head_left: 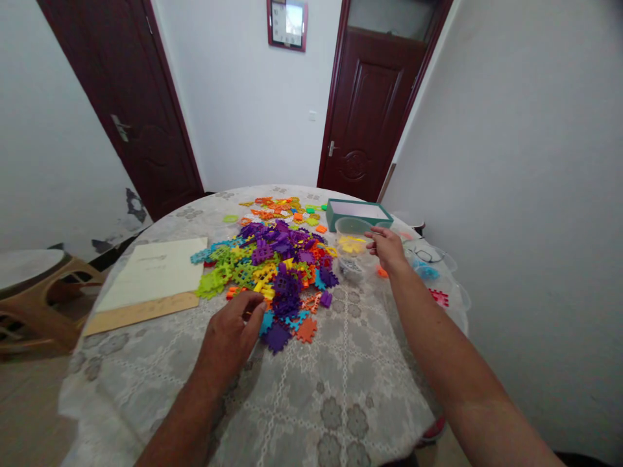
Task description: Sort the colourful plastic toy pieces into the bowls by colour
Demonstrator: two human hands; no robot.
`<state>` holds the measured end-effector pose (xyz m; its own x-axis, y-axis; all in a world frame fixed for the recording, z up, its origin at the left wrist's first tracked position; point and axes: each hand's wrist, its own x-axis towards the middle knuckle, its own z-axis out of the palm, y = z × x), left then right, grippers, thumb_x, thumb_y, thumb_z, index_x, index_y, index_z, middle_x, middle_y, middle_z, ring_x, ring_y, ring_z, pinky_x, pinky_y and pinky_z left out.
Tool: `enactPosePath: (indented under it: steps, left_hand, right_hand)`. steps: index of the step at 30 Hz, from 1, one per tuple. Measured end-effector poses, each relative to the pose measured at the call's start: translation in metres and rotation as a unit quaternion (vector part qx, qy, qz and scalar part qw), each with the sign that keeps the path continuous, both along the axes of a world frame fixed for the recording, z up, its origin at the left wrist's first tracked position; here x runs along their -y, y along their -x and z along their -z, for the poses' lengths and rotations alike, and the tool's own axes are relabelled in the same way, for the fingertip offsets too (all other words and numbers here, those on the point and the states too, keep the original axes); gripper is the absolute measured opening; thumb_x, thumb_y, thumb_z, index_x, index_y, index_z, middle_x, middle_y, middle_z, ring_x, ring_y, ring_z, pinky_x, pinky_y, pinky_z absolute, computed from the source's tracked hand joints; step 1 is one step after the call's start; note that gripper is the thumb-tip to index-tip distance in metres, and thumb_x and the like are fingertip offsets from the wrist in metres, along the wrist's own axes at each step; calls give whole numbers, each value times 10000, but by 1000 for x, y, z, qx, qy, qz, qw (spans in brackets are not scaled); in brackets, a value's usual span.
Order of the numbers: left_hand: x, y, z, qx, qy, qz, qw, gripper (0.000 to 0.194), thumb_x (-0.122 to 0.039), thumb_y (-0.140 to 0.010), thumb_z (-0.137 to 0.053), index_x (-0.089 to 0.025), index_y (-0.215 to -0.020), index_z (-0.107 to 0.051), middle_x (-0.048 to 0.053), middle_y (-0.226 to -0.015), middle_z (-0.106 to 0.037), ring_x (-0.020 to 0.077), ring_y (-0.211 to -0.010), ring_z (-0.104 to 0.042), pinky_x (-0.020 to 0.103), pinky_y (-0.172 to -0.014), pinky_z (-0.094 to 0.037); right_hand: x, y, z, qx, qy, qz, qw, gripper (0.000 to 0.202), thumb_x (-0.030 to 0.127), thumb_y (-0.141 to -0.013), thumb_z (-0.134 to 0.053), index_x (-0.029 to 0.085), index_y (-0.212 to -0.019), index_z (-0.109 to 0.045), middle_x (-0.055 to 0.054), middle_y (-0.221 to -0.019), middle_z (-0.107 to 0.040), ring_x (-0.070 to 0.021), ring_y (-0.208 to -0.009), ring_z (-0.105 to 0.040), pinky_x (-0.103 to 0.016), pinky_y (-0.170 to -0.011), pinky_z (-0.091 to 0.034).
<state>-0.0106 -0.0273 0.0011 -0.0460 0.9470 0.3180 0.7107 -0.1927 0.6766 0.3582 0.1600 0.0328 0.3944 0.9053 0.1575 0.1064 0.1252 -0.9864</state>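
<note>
A heap of colourful toothed plastic pieces (280, 259) covers the middle of the table. My left hand (237, 322) is at the heap's near left edge, its fingers curled toward the thumb; whatever lies between the fingertips is too small to make out. My right hand (385, 248) is raised over the clear containers on the right, fingers apart and holding nothing. Below and left of it, a clear container (351, 244) has yellow pieces in it. Another clear container (351, 269) with greyish contents stands just nearer.
A green box (360, 211) stands at the back right. Blue pieces (426, 271) and red pieces (439, 298) lie in clear containers by my right forearm. On the left are a cream sheet (153, 269) and a tan board (146, 311). A stool (43, 298) stands beyond the left edge.
</note>
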Motion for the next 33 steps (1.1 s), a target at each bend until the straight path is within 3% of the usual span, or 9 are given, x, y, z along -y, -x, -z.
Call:
enactPosePath:
  steps: [4, 7, 10, 13, 16, 20, 26, 30, 33]
  left_hand:
    - [2, 10, 5, -53, 8, 33, 998, 318, -460, -948, -542, -222, -1114, -672, 78, -1096, -759, 253, -999, -722, 388, -934, -550]
    - [5, 20, 9, -125, -6, 64, 990, 423, -460, -896, -627, -229, -1249, -657, 103, -1267, -711, 300, -1194, -653, 451, -1068, -487]
    - [9, 30, 9, -190, 20, 94, 977, 529, -445, -842, -706, -271, -1336, -631, 94, -1337, -667, 323, -1260, -600, 474, -1094, -461]
    - [16, 36, 8, -226, 64, 109, 966, 668, -435, -769, -788, -308, -1397, -596, 100, -1365, -628, 335, -1257, -581, 474, -1070, -468]
    - [21, 37, 8, -233, 96, 115, 961, 781, -434, -707, -845, -316, -1429, -570, 120, -1412, -584, 351, -1271, -555, 479, -1067, -460]
    - [21, 36, 12, -219, 111, 118, 962, 720, -405, -738, -834, -312, -1406, -578, 117, -1396, -583, 337, -1261, -548, 453, -1045, -466]
    - [14, 24, 12, -213, 100, 111, 966, 484, -363, -886, -712, -271, -1348, -601, 109, -1252, -613, 288, -1187, -575, 406, -1008, -469]
    - [12, 14, 12, -210, 86, 106, 968, 432, -382, -910, -692, -248, -1312, -607, 109, -1234, -605, 279, -1164, -581, 396, -977, -480]
    - [11, 8, 13, -210, 71, 120, 968, 403, -412, -923, -679, -242, -1282, -613, 101, -1199, -607, 272, -1127, -591, 388, -942, -491]
  right_hand:
    - [28, 17, 6, 0, -46, 0, 999, 285, 231, -759, -582, 168, -1030, -642, -75, -1019, -759, -69, -509, -573, -173, -405, -426]
    - [65, 44, 7, 66, -45, -119, 990, 228, 267, -817, -583, 183, -1008, -674, -43, -921, -752, -89, -501, -575, -199, -412, -430]
    - [102, 72, 5, 223, -9, -344, 912, 199, 278, -890, -605, 208, -1031, -725, -23, -886, -748, -117, -588, -635, -230, -523, -489]
    - [126, 91, 5, 348, -50, -442, 825, 197, 222, -924, -626, 218, -1086, -738, -35, -989, -764, -147, -782, -688, -267, -711, -518]
    - [132, 97, 11, 428, -89, -434, 788, 208, 174, -932, -627, 201, -1115, -723, -64, -1038, -754, -179, -891, -681, -298, -798, -494]
    - [127, 95, 20, 493, -79, -434, 749, 205, 180, -941, -623, 207, -1121, -717, -57, -953, -730, -187, -848, -653, -298, -764, -464]
    - [132, 100, 29, 523, -74, -429, 733, 218, 279, -956, -651, 215, -1162, -683, -72, -1035, -716, -213, -933, -656, -332, -829, -478]
    - [139, 112, 37, 539, -88, -413, 729, 337, 377, -918, -718, 226, -1208, -634, -90, -1148, -673, -233, -1012, -642, -350, -868, -494]
    - [139, 116, 41, 548, -90, -390, 734, 282, 390, -929, -701, 223, -1145, -632, -85, -1121, -659, -228, -994, -639, -355, -868, -505]
